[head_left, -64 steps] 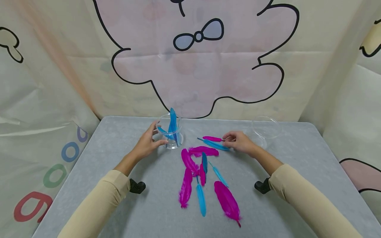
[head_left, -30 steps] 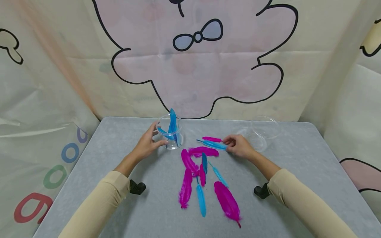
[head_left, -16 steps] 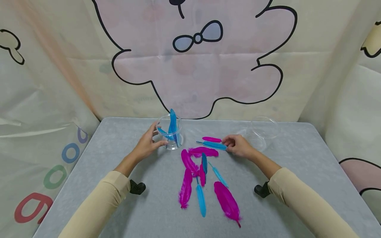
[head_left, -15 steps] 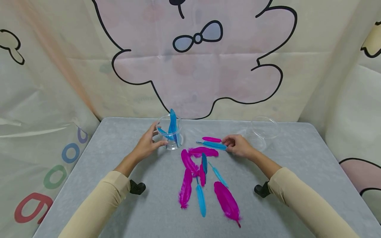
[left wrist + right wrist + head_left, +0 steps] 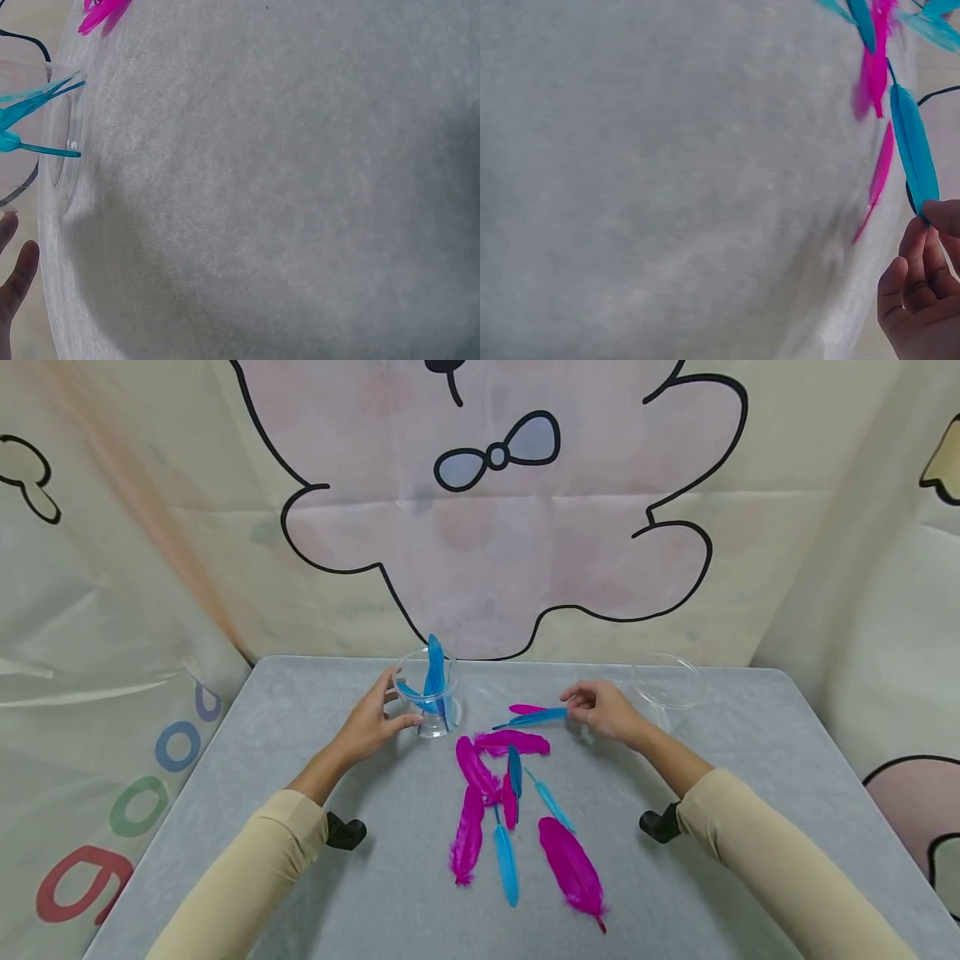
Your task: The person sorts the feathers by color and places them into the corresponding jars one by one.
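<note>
The right hand (image 5: 606, 710) pinches one end of a blue feather (image 5: 531, 719), which stretches leftward from the grip above the table (image 5: 315, 877), with a small pink feather (image 5: 527, 709) just beyond it. The left hand (image 5: 371, 722) curls its grip around a clear cup (image 5: 429, 703) holding blue feathers, far left of the loose pile (image 5: 517, 810).

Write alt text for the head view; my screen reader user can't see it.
The right hand pinches a blue feather just above a grey table, while the left hand holds a clear cup of blue feathers. Pink and blue feathers lie scattered between them.
</note>
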`<state>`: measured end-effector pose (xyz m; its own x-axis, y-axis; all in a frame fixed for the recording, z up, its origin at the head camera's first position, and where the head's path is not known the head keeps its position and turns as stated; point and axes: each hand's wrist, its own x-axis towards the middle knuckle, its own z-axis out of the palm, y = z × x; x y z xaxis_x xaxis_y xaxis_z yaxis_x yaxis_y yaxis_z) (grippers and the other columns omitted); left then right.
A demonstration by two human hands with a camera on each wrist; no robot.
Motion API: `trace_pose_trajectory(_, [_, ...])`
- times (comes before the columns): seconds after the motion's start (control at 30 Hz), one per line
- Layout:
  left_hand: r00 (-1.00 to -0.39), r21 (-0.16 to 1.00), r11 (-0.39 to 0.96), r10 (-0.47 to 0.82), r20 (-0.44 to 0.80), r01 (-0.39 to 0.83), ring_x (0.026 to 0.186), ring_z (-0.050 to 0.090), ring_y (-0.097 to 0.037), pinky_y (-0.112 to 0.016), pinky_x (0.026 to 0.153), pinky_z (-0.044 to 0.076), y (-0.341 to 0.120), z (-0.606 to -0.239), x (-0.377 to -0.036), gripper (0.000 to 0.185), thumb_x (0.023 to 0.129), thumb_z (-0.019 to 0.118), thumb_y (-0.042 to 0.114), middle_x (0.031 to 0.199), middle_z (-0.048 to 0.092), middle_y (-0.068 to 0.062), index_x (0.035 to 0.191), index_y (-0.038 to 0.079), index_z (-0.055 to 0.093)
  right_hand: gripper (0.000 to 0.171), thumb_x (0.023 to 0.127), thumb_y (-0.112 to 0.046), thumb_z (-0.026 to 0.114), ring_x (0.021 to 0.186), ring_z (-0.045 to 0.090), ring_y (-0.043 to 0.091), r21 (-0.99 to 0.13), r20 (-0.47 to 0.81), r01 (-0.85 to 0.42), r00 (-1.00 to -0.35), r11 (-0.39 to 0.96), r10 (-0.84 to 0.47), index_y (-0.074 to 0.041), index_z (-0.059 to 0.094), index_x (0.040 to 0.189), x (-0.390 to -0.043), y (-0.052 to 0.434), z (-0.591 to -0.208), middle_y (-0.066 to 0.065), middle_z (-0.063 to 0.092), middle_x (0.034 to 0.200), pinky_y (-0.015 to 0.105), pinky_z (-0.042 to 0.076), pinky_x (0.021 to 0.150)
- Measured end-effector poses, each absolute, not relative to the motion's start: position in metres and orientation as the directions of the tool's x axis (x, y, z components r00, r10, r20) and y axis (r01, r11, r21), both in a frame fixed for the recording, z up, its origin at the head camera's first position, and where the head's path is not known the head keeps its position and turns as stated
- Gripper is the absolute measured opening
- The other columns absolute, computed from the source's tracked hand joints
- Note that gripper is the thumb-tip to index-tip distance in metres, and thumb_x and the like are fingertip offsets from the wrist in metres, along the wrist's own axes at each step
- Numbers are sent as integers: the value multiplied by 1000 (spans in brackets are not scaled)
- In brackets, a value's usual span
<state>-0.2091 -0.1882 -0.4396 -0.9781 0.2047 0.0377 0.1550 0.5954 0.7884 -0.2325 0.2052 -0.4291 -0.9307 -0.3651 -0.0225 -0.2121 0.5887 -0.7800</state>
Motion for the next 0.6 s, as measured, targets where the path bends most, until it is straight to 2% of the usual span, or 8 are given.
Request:
trace_pose_trajectory(0.37, [-977, 792, 588, 211, 43, 162, 137, 43, -41, -60, 102, 43, -188, -440, -210, 89, 89, 77, 25, 151, 41, -21, 158, 16, 20, 22, 96, -4, 62, 90, 60, 29, -793, -31, -183, -941, 581, -338, 4, 65, 117, -240, 200, -400, 16, 66, 100, 24, 52, 74])
trace_pose_trajectory(0.6, [-977, 791, 589, 209, 47, 164, 136, 44, -41, -59, 102, 44, -188, -440, -210, 89, 89, 77, 24, 151, 41, -21, 157, 13, 21, 21, 96, -4, 62, 93, 61, 36, -800, 20, -226, -936, 556, -351, 3, 65, 116, -245, 193, -379, 19, 65, 101, 21, 52, 74])
